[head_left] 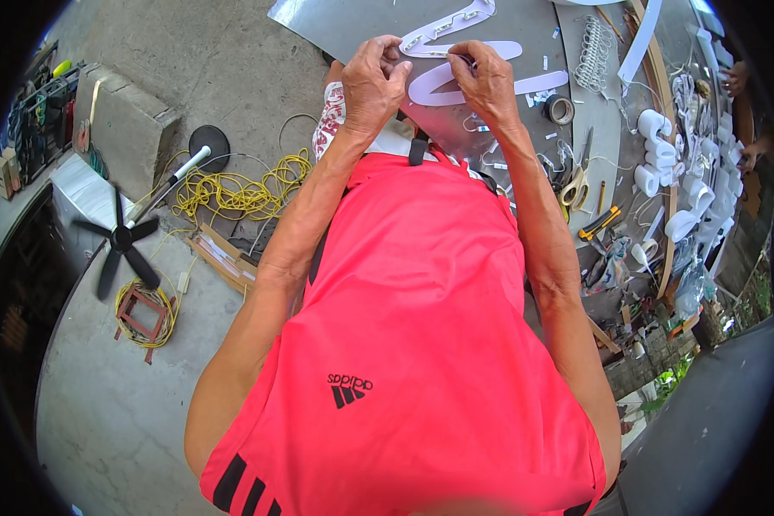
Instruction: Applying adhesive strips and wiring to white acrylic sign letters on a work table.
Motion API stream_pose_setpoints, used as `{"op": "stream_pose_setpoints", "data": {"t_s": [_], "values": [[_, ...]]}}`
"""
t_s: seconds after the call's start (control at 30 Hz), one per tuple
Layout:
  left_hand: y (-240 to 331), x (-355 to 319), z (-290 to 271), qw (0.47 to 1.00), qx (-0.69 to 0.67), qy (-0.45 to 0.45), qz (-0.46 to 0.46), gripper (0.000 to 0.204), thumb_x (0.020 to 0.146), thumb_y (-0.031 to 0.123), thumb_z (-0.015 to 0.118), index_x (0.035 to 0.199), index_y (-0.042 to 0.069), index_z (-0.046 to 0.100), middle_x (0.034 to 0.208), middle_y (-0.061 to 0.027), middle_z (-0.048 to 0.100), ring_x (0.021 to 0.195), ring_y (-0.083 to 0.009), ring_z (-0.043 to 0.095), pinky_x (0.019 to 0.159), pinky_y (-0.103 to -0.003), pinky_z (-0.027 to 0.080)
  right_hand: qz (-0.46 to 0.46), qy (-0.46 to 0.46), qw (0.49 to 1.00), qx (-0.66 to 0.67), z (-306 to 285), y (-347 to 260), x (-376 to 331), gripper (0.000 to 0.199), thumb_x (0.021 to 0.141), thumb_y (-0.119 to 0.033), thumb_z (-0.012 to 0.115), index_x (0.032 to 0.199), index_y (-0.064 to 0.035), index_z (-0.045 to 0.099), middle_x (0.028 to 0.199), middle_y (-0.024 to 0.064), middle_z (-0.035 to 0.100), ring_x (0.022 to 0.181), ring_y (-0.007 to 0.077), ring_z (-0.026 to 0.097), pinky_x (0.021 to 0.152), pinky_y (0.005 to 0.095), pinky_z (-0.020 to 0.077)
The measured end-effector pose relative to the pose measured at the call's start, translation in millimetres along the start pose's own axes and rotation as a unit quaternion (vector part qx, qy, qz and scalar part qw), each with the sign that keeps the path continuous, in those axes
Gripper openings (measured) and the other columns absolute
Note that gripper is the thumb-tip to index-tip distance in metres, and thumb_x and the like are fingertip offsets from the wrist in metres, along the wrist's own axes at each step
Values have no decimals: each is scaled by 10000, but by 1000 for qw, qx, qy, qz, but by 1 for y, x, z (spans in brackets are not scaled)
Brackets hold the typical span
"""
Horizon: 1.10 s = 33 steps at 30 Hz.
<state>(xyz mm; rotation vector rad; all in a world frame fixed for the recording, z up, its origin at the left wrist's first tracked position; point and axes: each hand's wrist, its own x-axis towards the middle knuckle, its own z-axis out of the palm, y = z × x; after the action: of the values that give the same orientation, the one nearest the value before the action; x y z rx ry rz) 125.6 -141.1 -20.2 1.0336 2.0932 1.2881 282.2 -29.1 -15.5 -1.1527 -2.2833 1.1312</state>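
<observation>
White, flat, curving shapes lie on the grey bench, taking straight ahead of the wearer as 12 o'clock. The upper white piece [419,49], between 12 and 1, carries a chain of small modules [443,28] linked by thin wire; the lower white piece [537,82], at 1 o'clock, shows none on its visible parts, and the right hand covers its middle.

The left hand [371,86], at 12, has thumb and forefinger curled in a narrow grip beside the rounded left end of the upper piece; whether anything thin is pinched there I cannot tell. The right hand [488,90], at 1 o'clock, reaches over both shapes, its grip also narrow around what may be a small dark item, too blurred to settle.

A pull on the thin wire could, I judge, lift a module or break a joint, since the links look slack and fine. The upper piece might slide if one hand tugged without the other bracing it. Loose wire bits [482,127] near the right wrist could snag. Swinging the right arm toward 3 o'clock risks knocking the tape roll [559,110], the scissors [582,169] or the orange cutter [599,224].
</observation>
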Motion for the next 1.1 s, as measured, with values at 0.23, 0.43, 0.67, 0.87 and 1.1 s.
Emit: {"op": "stream_pose_setpoints", "data": {"t_s": [0.23, 0.43, 0.67, 0.87, 1.1], "values": [[-12, 12, 2, 989, 105, -23, 107, 170, 835, 62, 721, 1004, 71, 723, 866, -86, 690, 724, -219, 675, 680, -307, 539, 62, -9, 997, 36, -3, 2, 10, 163, 891, -155, 664, 927, 2, 687, 835, 150, 709, 756, 295, 687, 716, 385, 537], [-23, 22, -2, 980, 93, -46, 167, 186, 830, 69, 728, 1015, 81, 729, 884, -84, 696, 725, -220, 678, 655, -308, 531, 87, -38, 995, 23, -6, 1, 13, 217, 867, -192, 660, 933, 9, 710, 821, 167, 721, 763, 297, 712, 744, 375, 554], [-3, 22, -6, 991, 56, -105, 53, 262, 762, 123, 798, 1013, 108, 726, 901, -74, 668, 702, -190, 678, 657, -335, 551, 126, -53, 991, -7, -5, 0, 18, 257, 829, -218, 649, 918, 2, 747, 820, 172, 736, 769, 311, 723, 770, 388, 558], [-7, 25, 3, 986, 107, -85, 92, 272, 748, 192, 840, 1007, 161, 760, 831, 8, 628, 610, -116, 601, 595, -268, 506, 148, -36, 988, -21, 3, -3, 18, 265, 812, -236, 656, 903, -7, 753, 821, 171, 734, 785, 319, 708, 794, 409, 548], [-8, 26, 10, 983, 133, -95, 79, 189, 755, 235, 842, 917, 155, 785, 817, 5, 635, 680, -141, 667, 616, -284, 520, 128, -1, 990, -55, 15, 6, 16, 241, 787, -243, 662, 832, -20, 740, 775, 165, 708, 818, 336, 649, 810, 447, 509]]}}
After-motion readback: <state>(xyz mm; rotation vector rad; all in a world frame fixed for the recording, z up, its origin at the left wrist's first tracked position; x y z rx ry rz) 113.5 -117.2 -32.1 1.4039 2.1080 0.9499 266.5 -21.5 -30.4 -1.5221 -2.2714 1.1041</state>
